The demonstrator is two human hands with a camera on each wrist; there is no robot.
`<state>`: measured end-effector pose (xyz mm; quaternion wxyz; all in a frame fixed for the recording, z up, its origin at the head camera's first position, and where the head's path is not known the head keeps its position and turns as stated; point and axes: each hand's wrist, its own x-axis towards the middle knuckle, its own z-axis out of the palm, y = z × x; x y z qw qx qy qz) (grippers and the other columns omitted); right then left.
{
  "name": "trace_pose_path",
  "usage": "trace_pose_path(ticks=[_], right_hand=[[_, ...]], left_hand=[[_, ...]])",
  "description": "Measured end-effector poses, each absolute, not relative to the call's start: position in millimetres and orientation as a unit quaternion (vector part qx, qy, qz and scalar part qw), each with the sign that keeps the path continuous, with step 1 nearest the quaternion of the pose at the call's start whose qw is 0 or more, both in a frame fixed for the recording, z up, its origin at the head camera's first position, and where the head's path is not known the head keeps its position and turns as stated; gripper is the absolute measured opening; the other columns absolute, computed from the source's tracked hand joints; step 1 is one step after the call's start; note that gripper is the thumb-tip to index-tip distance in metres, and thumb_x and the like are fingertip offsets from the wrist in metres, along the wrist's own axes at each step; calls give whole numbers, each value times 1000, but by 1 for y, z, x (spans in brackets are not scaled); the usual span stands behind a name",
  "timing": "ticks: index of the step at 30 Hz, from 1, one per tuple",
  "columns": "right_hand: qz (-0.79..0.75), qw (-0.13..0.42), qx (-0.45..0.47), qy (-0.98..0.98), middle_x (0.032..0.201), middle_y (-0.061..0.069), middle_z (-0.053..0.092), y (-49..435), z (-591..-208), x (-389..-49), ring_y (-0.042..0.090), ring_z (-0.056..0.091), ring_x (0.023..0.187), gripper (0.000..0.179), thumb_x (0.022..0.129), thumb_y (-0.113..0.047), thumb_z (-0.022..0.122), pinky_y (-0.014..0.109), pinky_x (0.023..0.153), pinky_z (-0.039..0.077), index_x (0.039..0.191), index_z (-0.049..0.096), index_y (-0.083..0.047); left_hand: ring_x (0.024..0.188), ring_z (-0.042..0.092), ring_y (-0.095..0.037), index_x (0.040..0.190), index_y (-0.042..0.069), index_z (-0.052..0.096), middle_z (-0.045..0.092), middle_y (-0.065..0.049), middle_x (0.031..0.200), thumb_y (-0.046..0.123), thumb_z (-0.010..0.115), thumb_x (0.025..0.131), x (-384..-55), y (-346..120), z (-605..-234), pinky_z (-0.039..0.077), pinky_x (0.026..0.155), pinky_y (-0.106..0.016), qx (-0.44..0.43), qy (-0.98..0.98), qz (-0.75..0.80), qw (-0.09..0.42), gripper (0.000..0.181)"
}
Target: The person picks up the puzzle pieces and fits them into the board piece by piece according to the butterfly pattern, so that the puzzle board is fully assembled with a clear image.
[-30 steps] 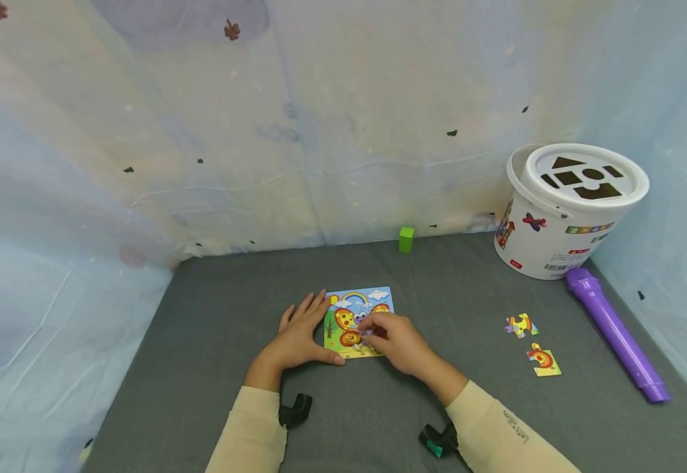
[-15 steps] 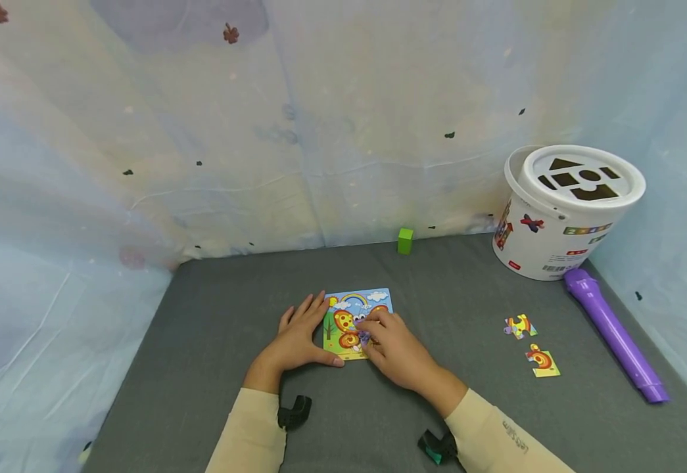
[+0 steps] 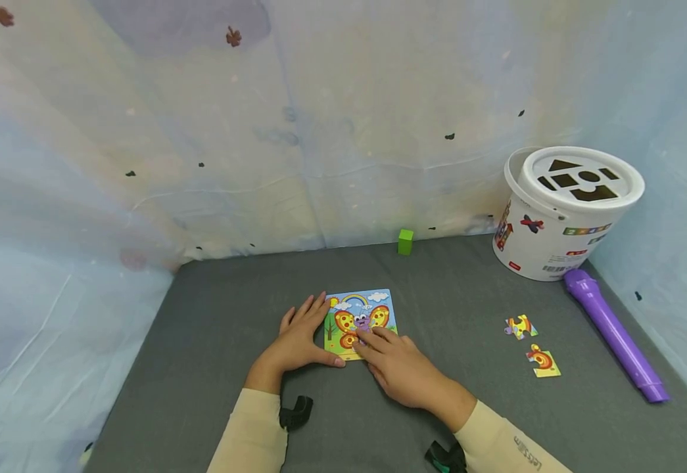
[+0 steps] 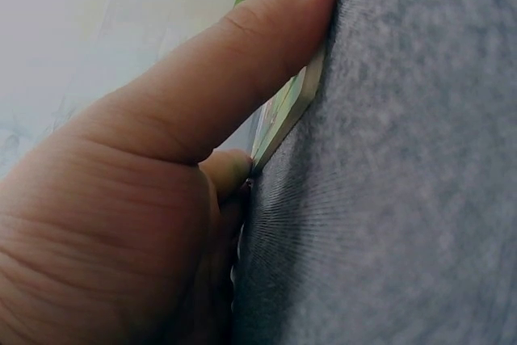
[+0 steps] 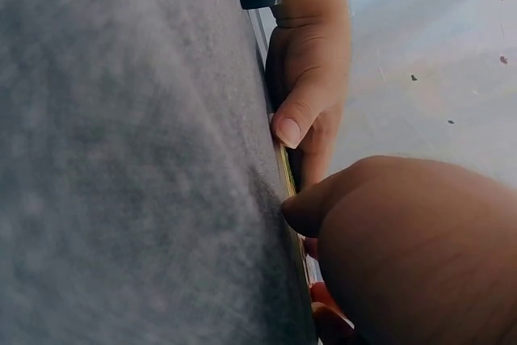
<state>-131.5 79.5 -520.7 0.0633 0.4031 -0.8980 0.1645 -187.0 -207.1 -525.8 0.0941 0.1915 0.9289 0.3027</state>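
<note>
A small butterfly jigsaw puzzle (image 3: 379, 297) lies flat on the grey cloth, its upper part fully visible. My left hand (image 3: 297, 338) frames its near left corner, fingers stretched along the left edge and thumb at the front edge. In the left wrist view that thumb (image 4: 234, 62) lies against the puzzle's rim (image 4: 303, 98). My right hand (image 3: 405, 371) has its extended fingertips on the lower middle of the picture, covering the butterfly's lower body and the puzzle's lower right part. Off to the right are two loose jigsaw pieces, one yellow-and-red (image 3: 523, 322) and one with an orange swirl (image 3: 546, 366).
A white bucket (image 3: 547, 246) with a shape-sorter lid stands at the back right. A purple microphone-shaped tube (image 3: 618, 335) lies along the right side. Near the back edge stands a green block (image 3: 405, 243). Patterned cloth hangs behind the table (image 3: 231, 289).
The right hand's pinch on a small purple jigsaw piece has opened; its fingers now lie extended over that spot on the puzzle. My left hand has stayed put.
</note>
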Motion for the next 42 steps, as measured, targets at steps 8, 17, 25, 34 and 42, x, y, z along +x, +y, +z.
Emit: trace_pose_path(ticks=[8, 17, 25, 34, 42], right_hand=[[161, 41, 395, -904, 165, 8, 50, 79, -521, -131, 32, 47, 148, 43, 112, -20, 65, 53, 98, 50, 155, 65, -13], [232, -8, 376, -897, 171, 10, 41, 82, -521, -131, 33, 40, 154, 49, 111, -20, 67, 61, 105, 46, 159, 60, -15], [386, -28, 338, -858, 172, 13, 38, 99, -520, -128, 39, 38, 155, 59, 109, -24, 72, 68, 115, 40, 164, 52, -10], [455, 20, 277, -846, 162, 10, 51, 136, -520, -120, 26, 52, 144, 57, 108, -28, 74, 49, 100, 57, 160, 56, -14], [474, 63, 243, -844, 154, 5, 57, 171, -510, -122, 34, 62, 129, 54, 107, -19, 75, 48, 89, 61, 158, 57, -17]], left_hand=[[166, 5, -33, 175, 11, 26, 13, -6, 181, 71, 95, 70, -188, -207, -525, -3, 125, -64, 189, 932, 294, 100, 139], [166, 1, -27, 175, 15, 23, 9, -1, 181, 69, 95, 72, -187, -205, -520, -5, 126, -62, 179, 934, 284, 120, 137], [166, 0, -26, 176, 16, 22, 8, 2, 181, 69, 95, 72, -187, -205, -519, -5, 127, -62, 174, 937, 278, 122, 137], [166, 0, -27, 176, 16, 22, 8, 0, 182, 68, 96, 71, -189, -205, -520, -5, 126, -61, 178, 935, 283, 120, 139], [166, 2, -30, 176, 14, 23, 10, -3, 182, 70, 96, 70, -188, -206, -524, -5, 126, -62, 183, 932, 292, 113, 140]])
